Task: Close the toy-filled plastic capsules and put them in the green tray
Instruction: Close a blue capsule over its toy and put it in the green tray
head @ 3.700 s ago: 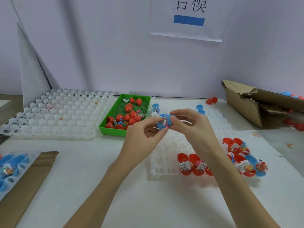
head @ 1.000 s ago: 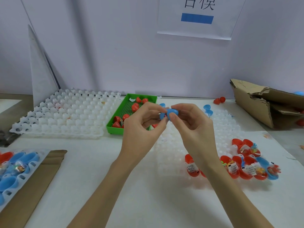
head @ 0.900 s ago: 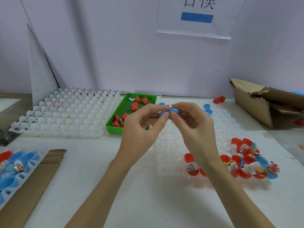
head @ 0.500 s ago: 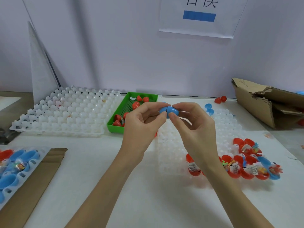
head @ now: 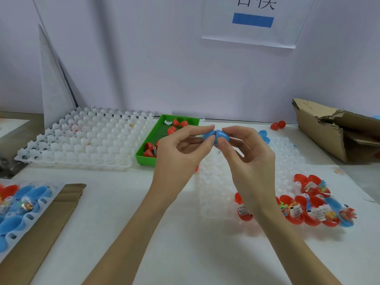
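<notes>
Nearest the person, two bare forearms are reaching out over the white table [head: 185,233], and a strip of brown cardboard [head: 41,229] is lying at the near left edge beside a white tray of blue and red capsule halves [head: 18,210]. A little farther out on the right, a cluster of open red and blue capsules with toys and paper slips [head: 316,208] is sitting at the near edge of a white moulded holder tray [head: 287,161]. Above that tray the two hands are meeting: the left hand [head: 176,159] is pinching one end of a blue capsule [head: 216,136] between thumb and fingertips, and the right hand [head: 248,161] is pinching the other end, so both are clamped on it. The capsule's two halves are pressed together with a seam showing between them, held in the air just right of the green tray [head: 147,158]. That tray is holding several closed red capsules [head: 174,126]. To its left, a larger white moulded tray [head: 86,140] is lying. Far right, a torn cardboard box [head: 333,130] is resting, with a red capsule [head: 277,125] near the wall and a paper sign [head: 255,21] hanging above.
</notes>
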